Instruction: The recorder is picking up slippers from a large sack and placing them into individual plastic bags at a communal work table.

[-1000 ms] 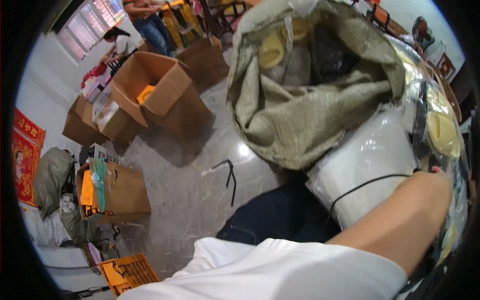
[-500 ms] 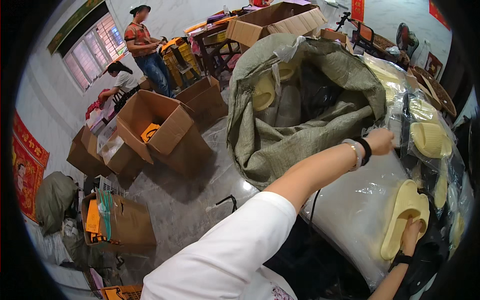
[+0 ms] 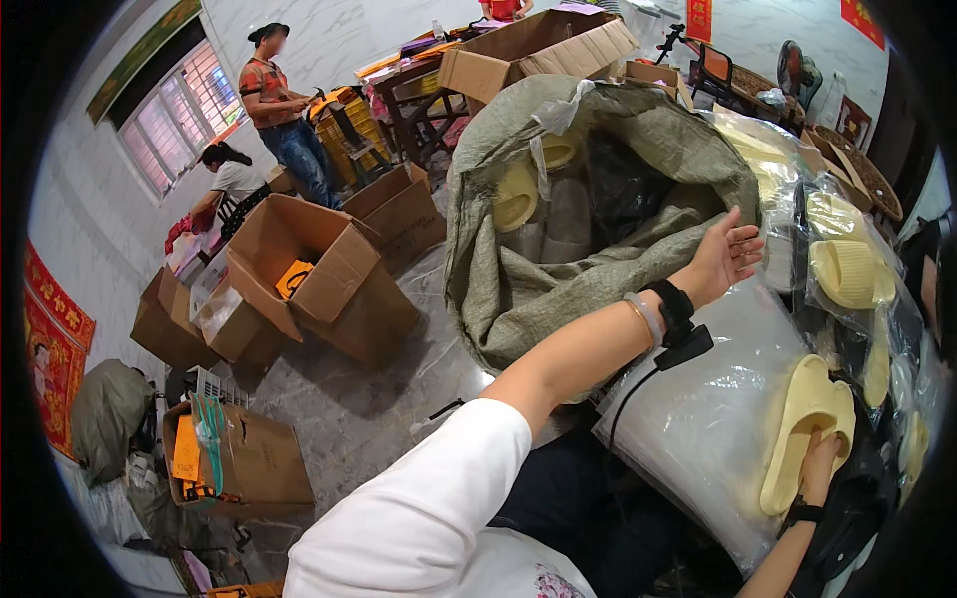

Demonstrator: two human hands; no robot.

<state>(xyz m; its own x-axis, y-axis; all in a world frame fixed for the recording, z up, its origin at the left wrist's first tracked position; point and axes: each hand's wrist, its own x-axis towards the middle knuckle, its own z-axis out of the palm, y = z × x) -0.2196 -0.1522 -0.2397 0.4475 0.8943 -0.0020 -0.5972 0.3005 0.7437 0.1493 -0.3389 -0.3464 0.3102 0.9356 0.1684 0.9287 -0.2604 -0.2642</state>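
a pale marbled wall (image 3: 344, 45) and a barred window (image 3: 184, 115) stand at the far left, above a shiny grey floor (image 3: 344, 439). a person in a dark hat and jeans (image 3: 279, 105) stands there, and another in a white top (image 3: 236, 181) sits bent forward. open cardboard boxes (image 3: 374, 309) sit on the floor at left, one with something orange (image 3: 292, 277) inside. a far bench (image 3: 404, 75) carries assorted things, and a fan (image 3: 791, 68) stands at the far right.

in the middle a big green woven sack (image 3: 558, 314) gapes open, showing yellow slippers (image 3: 515, 199), grey slippers (image 3: 568, 224) and dark wrapped stuff. the person's left grip (image 3: 726, 257) is open, fingers loosely spread, at the sack's right edge; a black strap (image 3: 674, 307) and bracelets (image 3: 646, 321) circle that wrist. the right grip (image 3: 821, 458), near right, is closed on the edge of a pair of pale yellow slippers (image 3: 809, 389), which lie on a slab of clear plastic bags (image 3: 703, 399). to their far right are more bagged yellow slippers (image 3: 842, 274); a black cord (image 3: 618, 424) hangs in front of the plastic.
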